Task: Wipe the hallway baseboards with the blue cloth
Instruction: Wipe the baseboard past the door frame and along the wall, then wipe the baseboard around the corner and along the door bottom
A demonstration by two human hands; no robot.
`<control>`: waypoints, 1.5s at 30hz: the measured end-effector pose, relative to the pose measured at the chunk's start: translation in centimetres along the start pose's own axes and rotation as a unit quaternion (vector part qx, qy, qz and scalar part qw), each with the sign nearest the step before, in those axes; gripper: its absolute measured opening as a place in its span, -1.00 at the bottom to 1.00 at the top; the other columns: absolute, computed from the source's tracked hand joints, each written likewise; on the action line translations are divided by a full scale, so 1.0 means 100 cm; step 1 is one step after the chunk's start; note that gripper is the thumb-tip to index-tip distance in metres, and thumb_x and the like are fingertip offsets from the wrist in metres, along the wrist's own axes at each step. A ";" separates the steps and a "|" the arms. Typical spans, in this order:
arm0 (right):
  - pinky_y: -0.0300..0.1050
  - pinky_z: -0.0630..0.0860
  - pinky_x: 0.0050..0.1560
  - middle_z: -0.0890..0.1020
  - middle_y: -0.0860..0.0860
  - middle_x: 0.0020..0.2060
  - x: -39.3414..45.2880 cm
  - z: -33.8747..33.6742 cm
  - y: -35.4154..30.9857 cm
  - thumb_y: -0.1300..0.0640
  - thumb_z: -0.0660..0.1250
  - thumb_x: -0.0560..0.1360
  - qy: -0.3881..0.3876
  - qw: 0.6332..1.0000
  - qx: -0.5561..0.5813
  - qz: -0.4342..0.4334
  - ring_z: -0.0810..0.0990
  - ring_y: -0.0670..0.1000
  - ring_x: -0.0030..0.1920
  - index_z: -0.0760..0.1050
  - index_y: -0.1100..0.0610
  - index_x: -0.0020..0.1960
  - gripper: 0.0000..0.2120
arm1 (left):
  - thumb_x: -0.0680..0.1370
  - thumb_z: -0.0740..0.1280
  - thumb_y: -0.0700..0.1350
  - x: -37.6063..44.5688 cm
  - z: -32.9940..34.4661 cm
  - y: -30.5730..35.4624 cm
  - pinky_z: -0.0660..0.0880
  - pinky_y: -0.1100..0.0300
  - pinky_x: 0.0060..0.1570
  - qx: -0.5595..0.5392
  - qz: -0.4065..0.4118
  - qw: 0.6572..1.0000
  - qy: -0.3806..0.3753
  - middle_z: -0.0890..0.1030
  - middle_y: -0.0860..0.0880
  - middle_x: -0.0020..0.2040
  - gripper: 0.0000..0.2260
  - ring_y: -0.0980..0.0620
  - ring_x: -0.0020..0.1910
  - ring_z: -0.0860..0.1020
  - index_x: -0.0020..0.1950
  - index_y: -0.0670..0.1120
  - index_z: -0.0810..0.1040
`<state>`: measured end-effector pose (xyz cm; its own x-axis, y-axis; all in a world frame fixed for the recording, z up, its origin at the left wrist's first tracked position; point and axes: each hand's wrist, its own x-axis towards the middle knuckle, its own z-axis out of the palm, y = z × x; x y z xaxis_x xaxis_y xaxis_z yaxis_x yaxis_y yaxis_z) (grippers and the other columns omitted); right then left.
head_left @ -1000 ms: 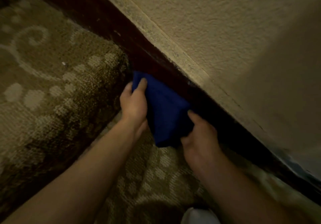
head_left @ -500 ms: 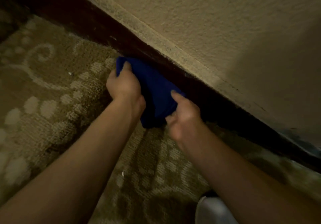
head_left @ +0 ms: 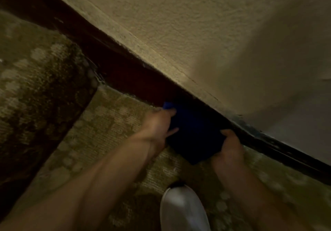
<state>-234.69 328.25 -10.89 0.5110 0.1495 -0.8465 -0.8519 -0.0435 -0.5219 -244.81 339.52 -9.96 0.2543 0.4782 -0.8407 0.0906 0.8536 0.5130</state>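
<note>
While a white shoe is planted on the patterned carpet, the blue cloth is gripped at its 2 ends by left hand and right hand, pressed against the dark baseboard. Wiping is judged underway; sliding along is needed next. Cloth looks folded, dark.

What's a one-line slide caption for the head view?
Both hands, left hand and right hand, press a blue cloth against the dark baseboard above patterned carpet.
</note>
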 end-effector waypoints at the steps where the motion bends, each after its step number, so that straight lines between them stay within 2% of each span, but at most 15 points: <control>1: -0.23 0.39 -0.57 0.39 -0.01 -0.34 0.001 -0.011 -0.004 0.24 0.19 0.57 0.014 1.000 0.014 -0.009 0.38 0.00 -0.42 0.30 0.05 -0.32 -0.70 | 0.59 0.33 -0.18 -0.002 0.005 -0.006 0.59 0.21 -0.25 0.002 -0.020 0.999 -0.026 0.54 -0.09 0.23 -0.75 -0.03 0.15 0.53 0.27 -0.13 0.47; 6: -0.11 0.42 -0.41 0.42 0.01 -0.36 -0.002 -0.040 -0.014 0.21 0.21 0.53 0.011 0.999 0.036 -0.008 0.45 0.03 -0.45 0.31 0.06 -0.32 -0.74 | 0.60 0.34 -0.16 -0.018 0.020 -0.017 0.63 0.16 -0.13 0.009 -0.044 0.996 -0.082 0.49 -0.06 0.32 -0.68 -0.04 0.20 0.49 0.35 -0.07 0.46; 9: -0.28 0.38 -0.61 0.51 0.02 -0.49 -0.009 -0.019 -0.018 0.24 0.17 0.62 -0.049 0.999 0.002 0.022 0.47 -0.04 -0.60 0.41 0.11 -0.27 -0.71 | 0.64 0.22 -0.19 -0.026 0.014 0.006 0.51 0.18 -0.10 -0.013 0.031 0.999 -0.019 0.52 -0.02 0.15 -0.87 0.04 0.01 0.50 0.06 -0.02 0.54; 11: -0.23 0.53 -0.53 0.68 0.09 -0.28 -0.026 0.010 -0.015 0.24 0.24 0.59 -0.099 0.994 -0.008 0.038 0.66 0.02 -0.35 0.58 0.21 -0.03 -0.86 | 0.60 0.25 -0.16 -0.030 0.001 0.028 0.50 0.25 -0.31 -0.056 0.116 0.992 0.011 0.63 -0.02 -0.03 -0.88 0.09 -0.23 0.59 -0.09 -0.03 0.56; 13: -0.12 0.64 -0.35 0.71 0.13 0.02 -0.036 0.032 -0.008 0.23 0.34 0.53 -0.111 0.993 -0.011 0.027 0.70 0.12 -0.05 0.60 0.20 0.19 -0.75 | 0.58 0.29 -0.15 -0.034 -0.012 0.045 0.49 0.34 -0.47 -0.106 0.180 0.978 0.025 0.68 0.02 -0.20 -0.89 0.15 -0.38 0.63 -0.10 -0.05 0.59; 17: -0.12 0.62 -0.23 0.71 0.13 0.01 -0.041 0.039 0.006 0.25 0.34 0.53 -0.137 0.990 0.003 -0.018 0.70 0.10 -0.04 0.62 0.19 0.11 -0.82 | 0.61 0.29 -0.12 -0.020 -0.030 0.042 0.54 0.32 -0.34 -0.081 0.226 0.970 0.026 0.67 0.04 -0.14 -0.93 0.15 -0.23 0.63 0.02 -0.04 0.57; 19: -0.05 0.62 -0.13 0.70 0.14 0.06 -0.027 0.033 0.014 0.26 0.34 0.53 -0.128 0.991 -0.009 -0.024 0.69 0.12 0.02 0.58 0.20 0.20 -0.75 | 0.62 0.28 -0.11 -0.003 -0.043 0.032 0.54 0.23 -0.23 -0.055 0.173 0.983 0.002 0.67 0.02 -0.06 -0.93 0.11 -0.10 0.63 0.04 -0.01 0.55; 22: -0.05 0.60 -0.23 0.66 0.12 0.14 -0.014 0.038 0.021 0.21 0.36 0.53 -0.084 0.995 -0.056 0.018 0.66 0.13 0.05 0.49 0.14 0.36 -0.60 | 0.60 0.30 -0.09 0.007 -0.069 0.030 0.54 0.17 -0.15 0.007 0.059 0.998 -0.018 0.64 -0.06 0.17 -0.87 0.00 0.12 0.61 0.13 -0.02 0.55; 25: -0.10 0.59 -0.35 0.64 0.12 0.14 -0.010 0.061 0.026 0.20 0.39 0.51 -0.093 0.992 -0.078 0.046 0.66 0.13 0.01 0.46 0.11 0.39 -0.55 | 0.62 0.26 -0.10 0.008 -0.081 0.051 0.53 0.20 -0.26 0.016 0.114 0.993 0.023 0.63 -0.06 0.08 -0.89 0.04 -0.05 0.60 0.11 -0.05 0.54; 28: -0.15 0.59 -0.45 0.66 0.12 0.11 -0.032 0.102 0.038 0.24 0.39 0.52 -0.154 0.984 -0.060 0.069 0.67 0.08 -0.13 0.51 0.17 0.32 -0.63 | 0.64 0.22 -0.13 -0.003 -0.092 0.090 0.56 0.20 -0.34 -0.083 0.153 0.983 0.062 0.63 -0.09 0.08 -0.75 0.02 -0.13 0.61 0.29 -0.13 0.52; 32: -0.15 0.65 -0.23 0.69 0.11 0.09 -0.062 0.127 0.047 0.20 0.44 0.50 -0.188 0.980 -0.034 0.062 0.69 0.04 -0.05 0.57 0.17 0.24 -0.69 | 0.65 0.22 -0.12 -0.018 -0.106 0.105 0.60 0.12 0.09 -0.126 0.214 0.968 0.044 0.64 -0.09 0.21 -0.75 -0.04 0.12 0.64 0.30 -0.11 0.51; 35: -0.17 0.65 -0.25 0.70 0.09 0.10 -0.060 0.114 0.035 0.17 0.42 0.49 -0.226 0.973 -0.008 0.045 0.70 0.05 0.03 0.56 0.15 0.26 -0.66 | 0.65 0.23 -0.11 -0.022 -0.104 0.096 0.53 0.12 0.16 -0.125 0.247 0.961 0.007 0.65 -0.03 0.19 -0.81 0.04 0.16 0.62 0.24 -0.04 0.52; 38: -0.16 0.60 -0.28 0.69 0.05 0.12 -0.049 0.104 0.040 0.12 0.40 0.52 -0.215 0.974 -0.061 0.027 0.69 0.03 0.02 0.56 0.09 0.25 -0.69 | 0.66 0.19 -0.10 -0.011 -0.096 0.086 0.56 0.17 -0.10 -0.079 0.208 0.974 0.041 0.64 -0.01 0.16 -0.78 0.04 0.06 0.62 0.27 -0.04 0.50; 41: -0.11 0.57 -0.06 0.62 -0.03 0.22 -0.043 0.101 0.055 0.05 0.38 0.55 -0.200 0.971 -0.130 -0.016 0.63 -0.01 0.12 0.48 -0.03 0.35 -0.63 | 0.69 0.13 -0.05 -0.006 -0.091 0.072 0.49 0.31 -0.34 0.012 0.208 0.973 0.099 0.60 0.12 0.00 -0.80 0.17 -0.10 0.59 0.23 0.05 0.50; 45: 0.07 0.46 0.34 0.47 -0.06 0.40 -0.042 0.094 0.064 -0.02 0.33 0.58 -0.195 0.961 -0.179 -0.075 0.52 -0.01 0.30 0.29 -0.08 0.51 -0.47 | 0.67 0.13 0.05 0.000 -0.107 0.058 0.57 0.06 0.01 0.199 0.326 0.906 0.184 0.62 0.07 0.02 -0.78 0.09 -0.02 0.61 0.14 0.06 0.54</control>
<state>-243.34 336.66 -9.66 0.4837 0.5366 -0.6914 -0.6423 -0.3190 -0.6969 -254.54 346.73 -8.86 0.0474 0.9530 -0.2994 0.3959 0.2573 0.8815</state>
